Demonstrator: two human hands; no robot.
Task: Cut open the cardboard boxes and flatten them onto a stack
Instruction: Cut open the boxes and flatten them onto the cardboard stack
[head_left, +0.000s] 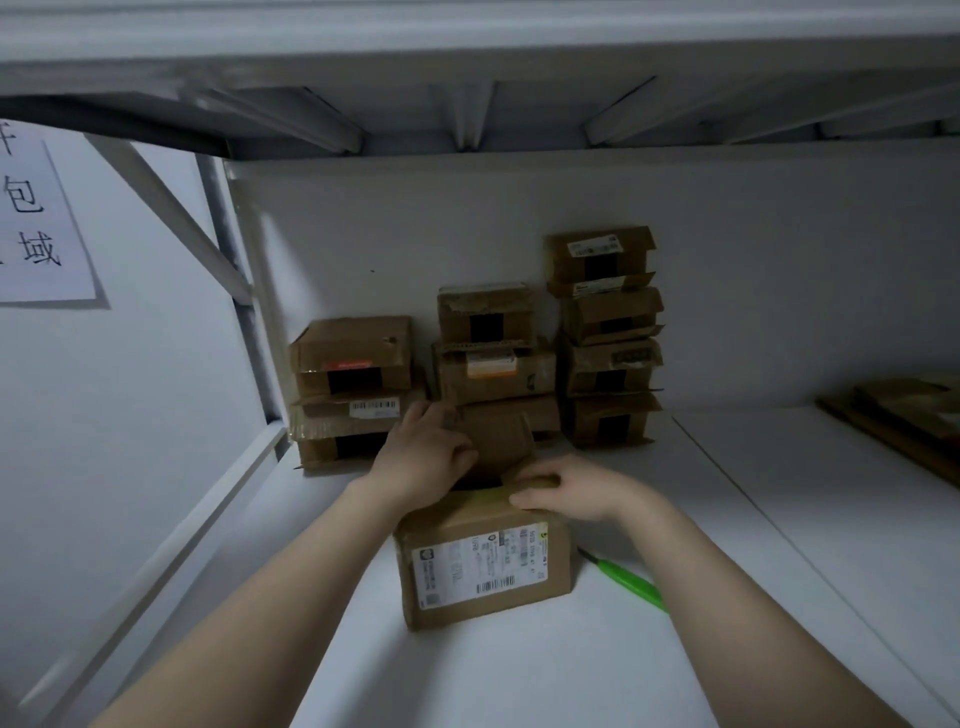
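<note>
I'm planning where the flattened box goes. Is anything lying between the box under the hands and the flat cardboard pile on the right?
Yes: the green cutter lies on the shelf just right of the box, across that path. Beyond it, only bare shelf shows up to the flattened pile.

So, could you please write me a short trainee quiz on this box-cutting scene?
1. True or false: the right hand holds the cutter.
2. Which stack at the back wall is tallest? A left, B middle, C right.
3. On which side of the box under the hands does the cutter lie?

Key: 1 false, it lies on the shelf; 2 C, the right stack; 3 its right.
</note>
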